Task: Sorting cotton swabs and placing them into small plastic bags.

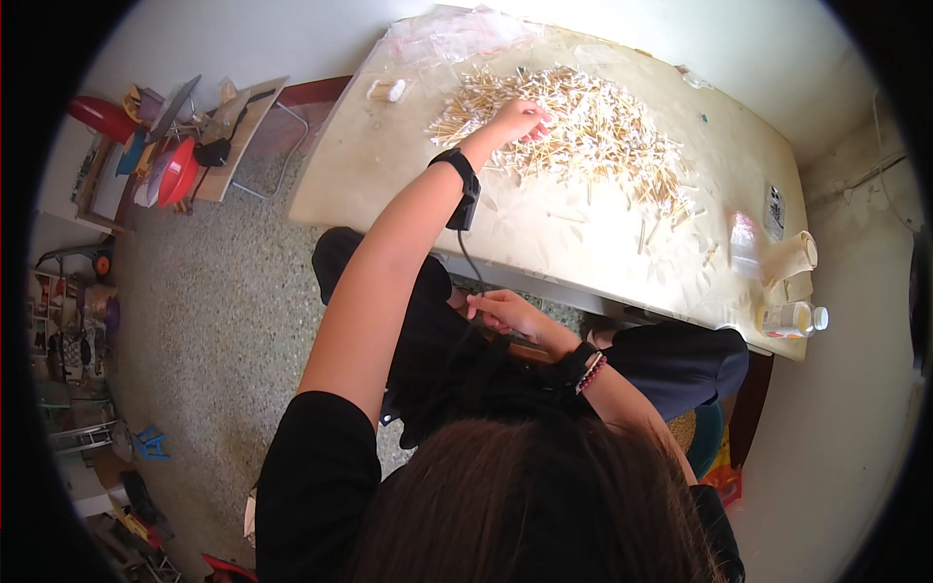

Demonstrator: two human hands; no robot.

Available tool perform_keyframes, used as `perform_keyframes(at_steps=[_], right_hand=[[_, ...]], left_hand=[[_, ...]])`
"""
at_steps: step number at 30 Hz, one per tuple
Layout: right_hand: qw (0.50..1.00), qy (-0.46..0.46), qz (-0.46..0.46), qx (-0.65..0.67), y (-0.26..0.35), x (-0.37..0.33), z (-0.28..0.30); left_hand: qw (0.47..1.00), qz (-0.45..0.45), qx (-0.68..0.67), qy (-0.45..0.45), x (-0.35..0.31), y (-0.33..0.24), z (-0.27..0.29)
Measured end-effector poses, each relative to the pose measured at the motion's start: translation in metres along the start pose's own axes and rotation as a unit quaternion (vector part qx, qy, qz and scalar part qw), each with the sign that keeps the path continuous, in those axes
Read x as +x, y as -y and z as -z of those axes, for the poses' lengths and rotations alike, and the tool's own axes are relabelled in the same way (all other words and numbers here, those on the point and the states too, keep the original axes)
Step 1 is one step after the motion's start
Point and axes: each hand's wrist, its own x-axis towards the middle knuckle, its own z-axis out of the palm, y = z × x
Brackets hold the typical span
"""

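A wide heap of loose cotton swabs (pixel 603 121) with white tips and pale sticks covers the far middle of the table (pixel 379 185). My left hand (pixel 520 120) rests at the heap's left part, fingers curled in among the swabs; whatever they hold is hidden. A black band with a box (pixel 465 189) is strapped round that wrist, and a dark cable (pixel 470 255) hangs from it. Below the table's near edge, over my lap, my right hand (pixel 510 316) has its fingers pinched together by the cable. I cannot make out what is between them.
A small bundle of swabs (pixel 386 90) lies left of the heap, near clear plastic bags (pixel 457 34). At the table's right end are a bottle (pixel 792 319), a roll (pixel 792 255) and a clear packet (pixel 745 241). A folding table (pixel 238 136) with red basins stands to the left.
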Motion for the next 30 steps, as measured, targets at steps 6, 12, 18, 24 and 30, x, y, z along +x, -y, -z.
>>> perform_keyframes(at_steps=[6,12,18,24,30], right_hand=[[0.996,-0.025,0.036,-0.074,-0.005,-0.009,0.010],[0.988,-0.147,0.051,-0.011,-0.014,-0.020,0.054],[0.982,-0.155,0.080,0.068,-0.033,-0.033,0.066],[0.977,-0.153,0.112,0.093,-0.038,-0.031,0.056],[0.975,-0.157,0.087,0.133,-0.035,-0.033,0.062]], left_hand=[[0.944,-0.128,0.285,-0.104,-0.017,0.033,-0.016],[0.950,-0.031,0.269,-0.153,-0.035,0.047,-0.027],[0.903,0.056,0.360,-0.228,-0.040,0.025,-0.066],[0.934,-0.040,0.286,-0.212,-0.036,0.066,-0.051],[0.950,-0.049,0.175,-0.255,-0.068,0.067,-0.049]])
